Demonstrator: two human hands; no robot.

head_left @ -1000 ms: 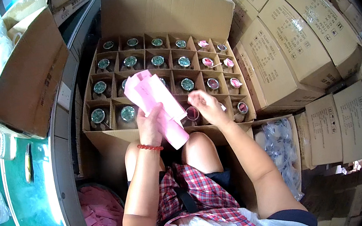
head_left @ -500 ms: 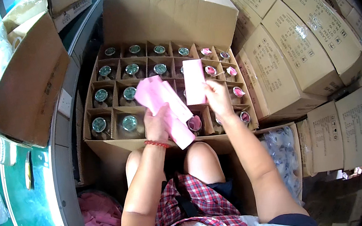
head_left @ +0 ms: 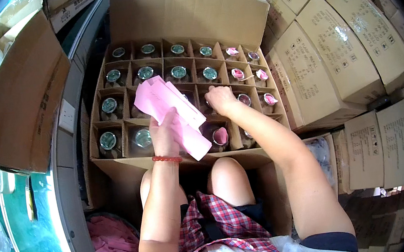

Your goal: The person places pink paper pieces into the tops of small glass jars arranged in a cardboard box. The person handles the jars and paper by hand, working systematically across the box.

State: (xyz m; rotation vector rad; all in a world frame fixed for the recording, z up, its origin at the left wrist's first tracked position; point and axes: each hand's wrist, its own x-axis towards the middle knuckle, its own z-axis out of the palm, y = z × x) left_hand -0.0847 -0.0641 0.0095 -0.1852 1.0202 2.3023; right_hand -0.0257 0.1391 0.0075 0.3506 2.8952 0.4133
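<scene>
My left hand (head_left: 164, 134) grips a small stack of pink paper sheets (head_left: 169, 102) over the near middle of a divided cardboard carton (head_left: 187, 9). My right hand (head_left: 220, 99) is closed, knuckles up, at a glass bottle's place in the third row. Its fingertips and whatever they hold are hidden under it. Clear glass bottles stand upright in the carton's cells, such as one bottle (head_left: 108, 140) at the near left. On the right side, several bottles have pink paper (head_left: 220, 136) tucked in their mouths.
Sealed cardboard boxes (head_left: 348, 47) are stacked at the right. On the left, an open carton (head_left: 22, 97) stands on a green-topped table (head_left: 47, 220) with a cutter knife (head_left: 30, 200). Below the table edge, a tub holds more pink paper strips (head_left: 111, 243).
My right hand has lowered from holding up a pink sheet to a bottle in the third row; the sheet no longer shows. My left hand and its stack shifted slightly left.
</scene>
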